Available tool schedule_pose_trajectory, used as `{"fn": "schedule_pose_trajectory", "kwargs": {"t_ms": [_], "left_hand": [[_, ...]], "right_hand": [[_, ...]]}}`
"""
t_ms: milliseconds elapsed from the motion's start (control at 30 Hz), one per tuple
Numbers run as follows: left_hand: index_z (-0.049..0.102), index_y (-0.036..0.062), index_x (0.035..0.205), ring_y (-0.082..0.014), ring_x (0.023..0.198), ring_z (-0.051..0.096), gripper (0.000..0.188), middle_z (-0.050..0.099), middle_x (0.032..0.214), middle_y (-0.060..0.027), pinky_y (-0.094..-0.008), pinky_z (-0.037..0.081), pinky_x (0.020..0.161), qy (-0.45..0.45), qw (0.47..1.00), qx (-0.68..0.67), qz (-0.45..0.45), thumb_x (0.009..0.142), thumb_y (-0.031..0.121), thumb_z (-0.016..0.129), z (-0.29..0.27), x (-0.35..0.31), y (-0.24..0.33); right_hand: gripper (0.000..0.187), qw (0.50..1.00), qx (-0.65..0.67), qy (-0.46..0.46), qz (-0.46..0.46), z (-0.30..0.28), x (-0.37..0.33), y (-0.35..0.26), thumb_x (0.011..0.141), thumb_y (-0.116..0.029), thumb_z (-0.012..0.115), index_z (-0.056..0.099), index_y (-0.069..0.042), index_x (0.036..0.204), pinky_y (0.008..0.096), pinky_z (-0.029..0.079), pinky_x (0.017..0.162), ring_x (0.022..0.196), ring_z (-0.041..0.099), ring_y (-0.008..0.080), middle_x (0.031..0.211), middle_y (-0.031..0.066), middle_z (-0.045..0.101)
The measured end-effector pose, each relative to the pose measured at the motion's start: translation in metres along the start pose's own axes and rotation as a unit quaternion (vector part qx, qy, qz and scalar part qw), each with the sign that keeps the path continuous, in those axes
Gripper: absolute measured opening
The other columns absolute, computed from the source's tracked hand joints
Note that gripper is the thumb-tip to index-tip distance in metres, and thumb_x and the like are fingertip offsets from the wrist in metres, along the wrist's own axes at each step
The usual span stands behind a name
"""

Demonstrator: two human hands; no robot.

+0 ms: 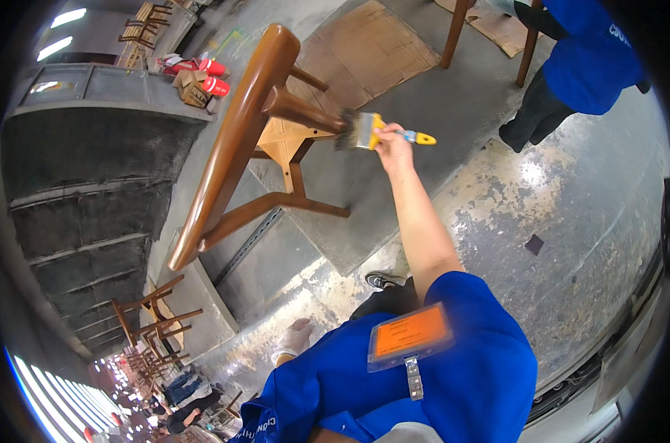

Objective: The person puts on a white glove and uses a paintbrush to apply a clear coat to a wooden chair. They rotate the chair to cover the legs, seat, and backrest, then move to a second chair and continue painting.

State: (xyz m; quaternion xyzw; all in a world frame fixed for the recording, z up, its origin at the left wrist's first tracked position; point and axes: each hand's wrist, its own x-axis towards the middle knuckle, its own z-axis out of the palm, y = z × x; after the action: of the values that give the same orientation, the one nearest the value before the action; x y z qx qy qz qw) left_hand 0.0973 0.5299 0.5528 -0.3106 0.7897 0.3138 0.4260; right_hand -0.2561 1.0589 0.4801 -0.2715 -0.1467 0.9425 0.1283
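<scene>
My right hand (pixel 396 148) is closed around the handle of a wide paintbrush (pixel 373 131) with a yellow handle, a metal band and dark bristles. The bristles, a little blurred, meet the end of a brown wooden bar on a glossy chair (pixel 235 148). Pale, unstained wood and dark holes show on the chair's inner bracing. Down by my body, my left hand (pixel 295 338) wears what looks like a white glove and stays apart from the chair. Its fingers are too smeared to read.
Flattened cardboard (pixel 372 55) lies beyond the chair. At the upper right stands another person (pixel 593 59) in blue beside wooden legs (pixel 457 33). A dark panelled structure (pixel 91 184) fills the left, with red containers (pixel 215 86) near its top. More chairs (pixel 157 314) stand lower left.
</scene>
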Motion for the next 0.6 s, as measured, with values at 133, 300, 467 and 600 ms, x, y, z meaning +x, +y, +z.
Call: {"fn": "schedule_pose_trajectory", "kwargs": {"t_ms": [133, 300, 467, 600], "left_hand": [[0.063, 0.0012, 0.143, -0.0250, 0.123, 0.066, 0.056, 0.070, 0.136, -0.0164, -0.0343, 0.050, 0.105, -0.015, 0.999, -0.028, 0.021, 0.096, 0.031, 0.070, 0.000, -0.003, -0.010], [0.064, 0.0023, 0.142, -0.0245, 0.123, 0.066, 0.055, 0.071, 0.135, -0.0163, -0.0337, 0.050, 0.104, -0.005, 0.999, 0.037, 0.005, 0.096, 0.031, 0.070, -0.008, -0.020, 0.002], [0.065, 0.0035, 0.142, -0.0240, 0.122, 0.066, 0.054, 0.072, 0.133, -0.0162, -0.0331, 0.051, 0.104, 0.007, 0.998, 0.068, 0.009, 0.096, 0.032, 0.069, -0.030, -0.022, 0.023], [0.066, 0.0043, 0.140, -0.0240, 0.122, 0.067, 0.053, 0.073, 0.131, -0.0163, -0.0332, 0.051, 0.104, 0.005, 0.996, 0.075, 0.041, 0.095, 0.033, 0.069, -0.052, -0.004, 0.012]], "right_hand": [[0.028, 0.935, -0.169, 0.284, -0.132, -0.014, -0.018, 0.021, 0.083, 0.018, 0.059, 0.059, -0.010, 0.082, 0.0381, 0.059, 0.065, 0.083, 0.072, 0.0254, 0.100, 0.0107, 0.069], [0.026, 0.963, 0.059, -0.234, 0.117, 0.041, -0.146, 0.055, 0.082, 0.016, 0.068, 0.059, -0.007, 0.078, 0.0433, 0.061, 0.090, 0.110, 0.070, 0.0299, 0.135, 0.0171, 0.064], [0.031, 0.932, 0.165, -0.292, 0.140, 0.069, -0.195, 0.114, 0.084, 0.018, 0.068, 0.060, -0.011, 0.075, 0.0418, 0.056, 0.099, 0.121, 0.065, 0.0280, 0.138, 0.0122, 0.065], [0.034, 0.995, 0.036, 0.086, 0.032, 0.075, -0.200, 0.131, 0.085, 0.021, 0.064, 0.058, -0.011, 0.075, 0.0408, 0.057, 0.092, 0.120, 0.065, 0.0256, 0.139, 0.0095, 0.064]]}}
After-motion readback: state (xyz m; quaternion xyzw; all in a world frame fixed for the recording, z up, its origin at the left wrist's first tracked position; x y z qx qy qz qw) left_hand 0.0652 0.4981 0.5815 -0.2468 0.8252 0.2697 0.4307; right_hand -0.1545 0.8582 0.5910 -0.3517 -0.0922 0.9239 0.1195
